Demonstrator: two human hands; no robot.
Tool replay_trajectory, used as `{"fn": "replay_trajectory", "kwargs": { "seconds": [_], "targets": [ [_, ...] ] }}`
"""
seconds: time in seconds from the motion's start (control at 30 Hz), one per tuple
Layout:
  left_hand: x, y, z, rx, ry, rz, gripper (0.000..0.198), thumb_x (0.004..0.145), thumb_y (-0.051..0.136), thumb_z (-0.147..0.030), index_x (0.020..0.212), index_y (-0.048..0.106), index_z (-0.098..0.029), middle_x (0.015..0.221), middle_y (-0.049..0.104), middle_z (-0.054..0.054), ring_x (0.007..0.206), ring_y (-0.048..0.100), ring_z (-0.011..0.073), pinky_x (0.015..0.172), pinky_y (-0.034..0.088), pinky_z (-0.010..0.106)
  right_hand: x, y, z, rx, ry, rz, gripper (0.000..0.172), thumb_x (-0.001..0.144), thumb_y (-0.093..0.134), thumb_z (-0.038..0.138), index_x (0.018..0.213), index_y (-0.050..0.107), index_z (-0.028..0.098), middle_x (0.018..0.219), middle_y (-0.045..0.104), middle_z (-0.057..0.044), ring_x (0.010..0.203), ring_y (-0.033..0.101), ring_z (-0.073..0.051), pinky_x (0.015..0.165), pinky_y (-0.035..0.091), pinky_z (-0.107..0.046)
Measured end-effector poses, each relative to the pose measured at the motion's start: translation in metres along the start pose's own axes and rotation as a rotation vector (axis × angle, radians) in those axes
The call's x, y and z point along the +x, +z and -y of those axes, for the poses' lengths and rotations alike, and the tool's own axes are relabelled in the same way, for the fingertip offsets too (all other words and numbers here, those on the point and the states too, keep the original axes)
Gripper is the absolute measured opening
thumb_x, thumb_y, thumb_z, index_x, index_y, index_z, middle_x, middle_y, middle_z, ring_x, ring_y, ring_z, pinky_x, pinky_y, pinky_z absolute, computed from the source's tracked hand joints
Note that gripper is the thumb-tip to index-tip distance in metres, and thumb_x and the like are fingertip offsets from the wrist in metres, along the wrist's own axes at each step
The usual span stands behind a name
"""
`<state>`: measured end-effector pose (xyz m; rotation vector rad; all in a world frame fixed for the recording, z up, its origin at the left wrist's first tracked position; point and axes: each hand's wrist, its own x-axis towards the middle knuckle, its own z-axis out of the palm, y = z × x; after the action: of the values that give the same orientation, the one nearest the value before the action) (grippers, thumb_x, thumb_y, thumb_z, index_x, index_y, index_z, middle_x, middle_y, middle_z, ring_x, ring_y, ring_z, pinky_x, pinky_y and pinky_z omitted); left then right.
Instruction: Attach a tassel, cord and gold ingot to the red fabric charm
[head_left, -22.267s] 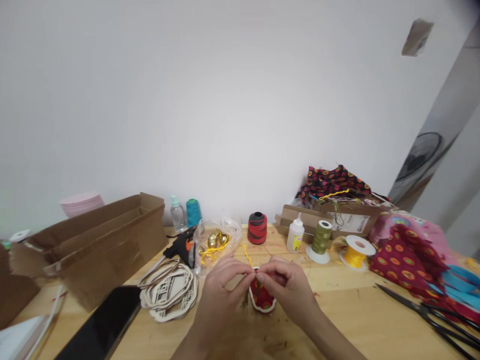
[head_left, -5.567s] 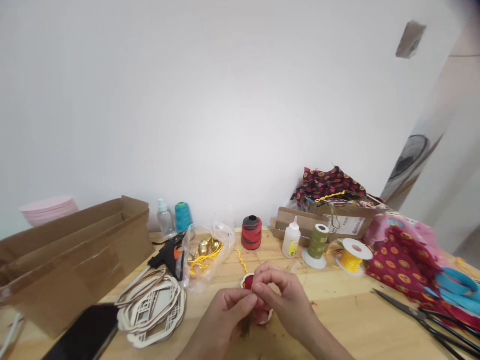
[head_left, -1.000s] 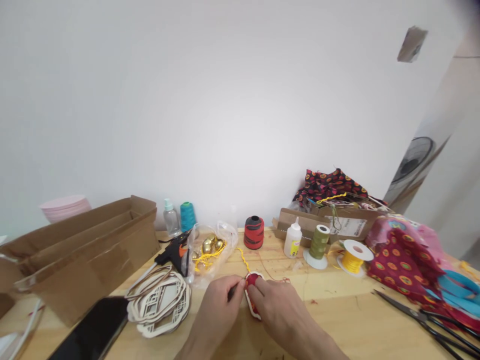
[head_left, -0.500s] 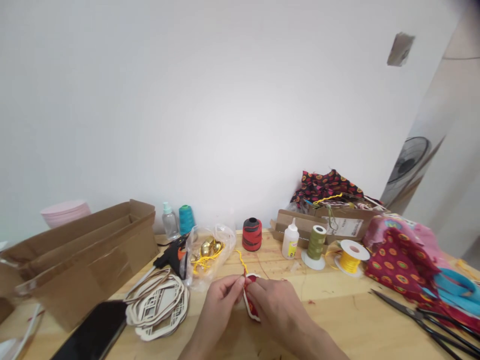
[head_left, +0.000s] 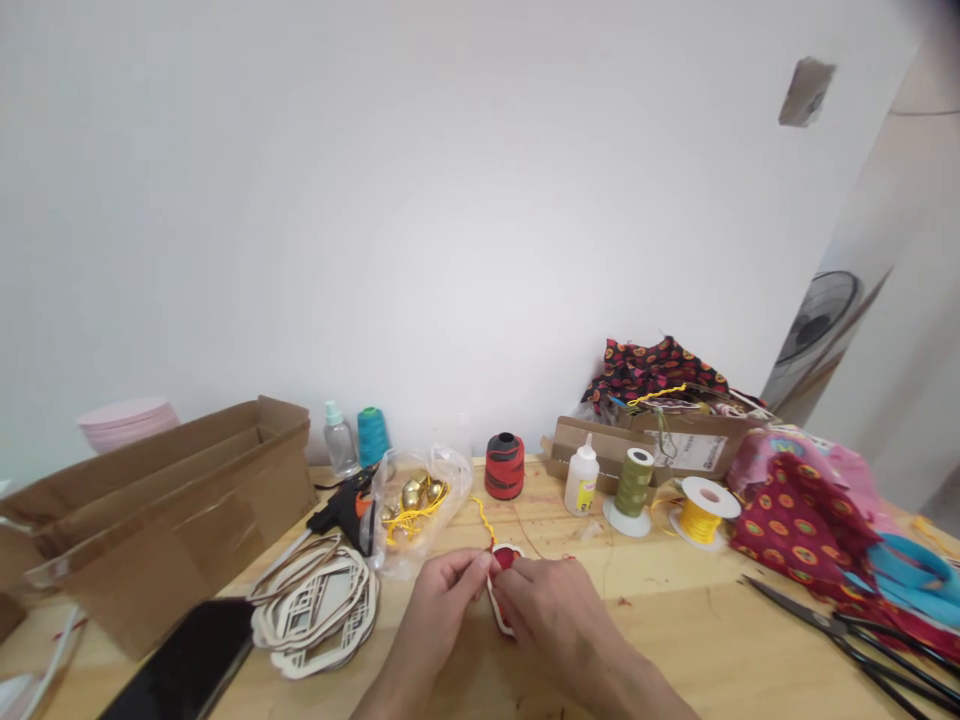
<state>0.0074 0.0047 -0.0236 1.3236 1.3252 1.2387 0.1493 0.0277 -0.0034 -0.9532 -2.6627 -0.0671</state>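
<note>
Between my hands lies a small flat ornament (head_left: pixel 508 553) with red patterned fabric inside a pale rim. A twisted yellow cord (head_left: pixel 484 514) runs up from its top end, with a bit of red at the join. My left hand (head_left: pixel 448 603) is closed, thumb and forefinger pinching at the ornament's upper left edge beside the cord. My right hand (head_left: pixel 553 606) is closed too, its bent fingertips on the ornament's face and covering much of it. A red thread spool (head_left: pixel 505 467) with black showing through stands behind them. Whatever fine thread the fingertips hold is too small to make out.
To the left are wooden cutout frames (head_left: pixel 319 610), a black phone (head_left: pixel 184 660), a glue gun (head_left: pixel 349 510), a bag of golden bells (head_left: pixel 420 500) and a cardboard box (head_left: pixel 187 520). Rightward stand a glue bottle (head_left: pixel 581 478), green thread (head_left: pixel 634 485), yellow cord spool (head_left: pixel 701 515), fabric (head_left: pixel 799 525) and scissors (head_left: pixel 832 625).
My right fingers have shifted slightly, and more of the ornament's red upper face shows. My left hand keeps its pinch in nearly the same place. The view has moved a little.
</note>
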Motion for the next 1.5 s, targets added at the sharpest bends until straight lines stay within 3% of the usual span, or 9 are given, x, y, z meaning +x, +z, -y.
{"fn": "replay_trajectory", "kwargs": {
  "seconds": [0.23, 0.43, 0.57, 0.7, 0.83, 1.0, 1.17, 1.33, 1.5],
  "targets": [
    [-0.005, 0.001, -0.007, 0.134, 0.046, 0.063, 0.030, 0.076, 0.045, -0.034, 0.058, 0.059, -0.014, 0.051, 0.047, -0.003, 0.054, 0.040, 0.0126, 0.052, 0.031, 0.022, -0.005, 0.003, -0.012, -0.015, -0.003, -0.231, 0.019, 0.081, 0.043, 0.021, 0.067, 0.056, 0.020, 0.059, 0.050, 0.002, 0.049, 0.039, -0.008, 0.044, 0.016, -0.022],
    [-0.012, 0.003, -0.012, 0.431, 0.158, 0.169, 0.030, 0.079, 0.037, -0.029, 0.066, 0.061, -0.015, 0.062, 0.059, 0.002, 0.059, 0.048, 0.0155, 0.056, 0.036, 0.024, -0.004, -0.003, -0.018, 0.013, -0.078, -0.186, 0.012, 0.079, 0.049, 0.021, 0.071, 0.058, 0.022, 0.066, 0.053, 0.003, 0.057, 0.042, -0.009, 0.046, 0.019, -0.022],
    [-0.013, 0.000, -0.013, 0.578, 0.252, 0.266, 0.023, 0.079, 0.037, -0.020, 0.069, 0.056, -0.018, 0.068, 0.058, 0.002, 0.064, 0.048, 0.0151, 0.061, 0.036, 0.024, -0.001, -0.006, -0.025, 0.200, -0.042, -0.172, 0.016, 0.080, 0.048, 0.023, 0.072, 0.062, 0.020, 0.068, 0.055, 0.001, 0.058, 0.047, -0.009, 0.048, 0.027, -0.019],
    [-0.013, -0.002, -0.017, 0.568, 0.306, 0.287, 0.024, 0.082, 0.033, -0.021, 0.066, 0.051, -0.018, 0.068, 0.053, 0.001, 0.066, 0.047, 0.0142, 0.063, 0.035, 0.023, 0.000, -0.005, -0.029, 0.436, -0.024, -0.141, 0.016, 0.081, 0.047, 0.020, 0.077, 0.063, 0.020, 0.069, 0.055, 0.000, 0.064, 0.051, -0.010, 0.055, 0.035, -0.018],
    [-0.014, -0.003, -0.018, 0.452, 0.286, 0.224, 0.027, 0.083, 0.032, -0.026, 0.064, 0.050, -0.018, 0.064, 0.049, -0.001, 0.063, 0.045, 0.0136, 0.060, 0.035, 0.022, 0.000, 0.003, -0.027, 0.568, 0.001, -0.188, 0.016, 0.082, 0.047, 0.018, 0.076, 0.061, 0.019, 0.067, 0.054, 0.000, 0.065, 0.052, -0.010, 0.059, 0.037, -0.018],
    [-0.010, -0.006, -0.013, 0.374, 0.229, 0.101, 0.029, 0.083, 0.032, -0.030, 0.065, 0.051, -0.017, 0.061, 0.049, -0.001, 0.061, 0.045, 0.0139, 0.058, 0.035, 0.023, -0.001, 0.007, -0.019, 0.317, -0.051, -0.200, 0.023, 0.084, 0.038, 0.018, 0.075, 0.059, 0.018, 0.068, 0.053, -0.001, 0.059, 0.048, -0.010, 0.053, 0.033, -0.019],
    [-0.008, -0.005, -0.009, 0.499, 0.231, 0.033, 0.029, 0.083, 0.032, -0.028, 0.061, 0.048, -0.018, 0.060, 0.051, 0.000, 0.060, 0.046, 0.0147, 0.057, 0.034, 0.024, -0.003, -0.001, -0.009, 0.011, -0.151, -0.106, 0.012, 0.077, 0.045, 0.012, 0.076, 0.053, 0.019, 0.071, 0.055, 0.000, 0.060, 0.047, -0.011, 0.047, 0.025, -0.022],
    [-0.013, -0.001, -0.012, 0.665, 0.297, 0.117, 0.025, 0.083, 0.033, -0.021, 0.063, 0.049, -0.018, 0.066, 0.055, 0.002, 0.064, 0.048, 0.0161, 0.059, 0.034, 0.026, -0.006, -0.009, -0.006, -0.036, -0.162, -0.026, 0.011, 0.079, 0.045, 0.014, 0.072, 0.051, 0.020, 0.074, 0.056, 0.001, 0.062, 0.048, -0.011, 0.047, 0.023, -0.022],
    [-0.018, 0.000, -0.018, 0.703, 0.411, 0.263, 0.025, 0.083, 0.030, -0.016, 0.075, 0.053, -0.018, 0.075, 0.056, 0.005, 0.072, 0.047, 0.0174, 0.065, 0.035, 0.028, -0.004, -0.009, -0.022, 0.185, -0.139, -0.130, 0.023, 0.083, 0.040, 0.017, 0.068, 0.057, 0.018, 0.064, 0.051, 0.001, 0.056, 0.046, -0.009, 0.048, 0.028, -0.020]
  ]
}}
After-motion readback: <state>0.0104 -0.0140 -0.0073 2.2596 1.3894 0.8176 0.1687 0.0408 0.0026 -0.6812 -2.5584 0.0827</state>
